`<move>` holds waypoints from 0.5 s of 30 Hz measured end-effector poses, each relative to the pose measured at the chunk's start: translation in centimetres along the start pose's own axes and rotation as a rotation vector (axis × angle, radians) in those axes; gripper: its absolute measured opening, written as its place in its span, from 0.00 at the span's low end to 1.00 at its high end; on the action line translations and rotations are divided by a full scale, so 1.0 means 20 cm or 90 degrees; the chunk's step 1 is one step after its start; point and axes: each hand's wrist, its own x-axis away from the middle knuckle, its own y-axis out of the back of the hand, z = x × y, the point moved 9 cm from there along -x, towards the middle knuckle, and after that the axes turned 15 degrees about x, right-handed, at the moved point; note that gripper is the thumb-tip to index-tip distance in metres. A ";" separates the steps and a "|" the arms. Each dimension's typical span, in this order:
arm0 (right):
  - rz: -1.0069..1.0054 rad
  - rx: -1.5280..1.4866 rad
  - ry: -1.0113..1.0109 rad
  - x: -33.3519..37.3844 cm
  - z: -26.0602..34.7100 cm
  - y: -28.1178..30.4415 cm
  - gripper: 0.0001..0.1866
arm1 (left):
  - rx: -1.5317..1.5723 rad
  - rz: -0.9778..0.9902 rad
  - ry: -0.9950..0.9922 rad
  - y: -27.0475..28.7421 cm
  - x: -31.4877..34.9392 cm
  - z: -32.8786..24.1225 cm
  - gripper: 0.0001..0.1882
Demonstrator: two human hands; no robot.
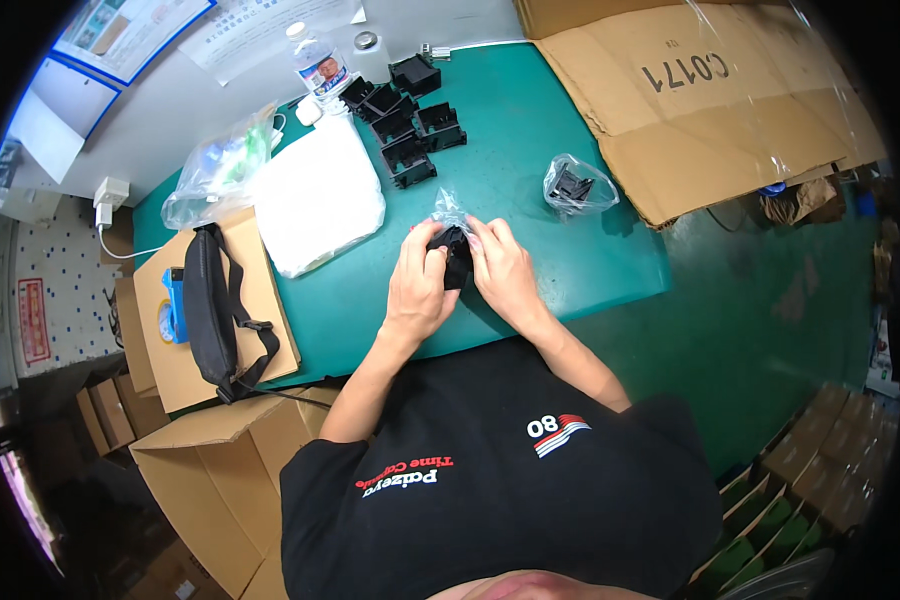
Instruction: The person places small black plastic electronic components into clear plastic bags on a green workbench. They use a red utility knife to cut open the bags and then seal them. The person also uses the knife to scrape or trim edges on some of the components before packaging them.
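Close to the table's near edge, my two hands meet around a black plastic part (457,262). My left hand (416,285) is closed on the part from the left, thumb laid across it. Opposite it, my right hand (505,270) pinches a clear plastic bag (449,208), which sticks up past the fingertips at the part's far end. How far the part sits inside the bag cannot be made out. Farther off stand several black plastic housings (407,160) in a loose cluster. To the right lies another clear bag (592,190) with black parts inside.
On the green table (510,120) lie a white plastic bag (320,195), a water bottle (317,62) and a pump-top container (370,55). A black waist bag (210,310) and blue tape (174,305) rest on cardboard at left. A big carton (700,110) stands at far right.
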 end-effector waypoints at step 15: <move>-0.018 -0.024 -0.006 -0.02 -0.04 -0.05 0.10 | 0.025 -0.208 0.072 0.09 0.08 0.11 0.34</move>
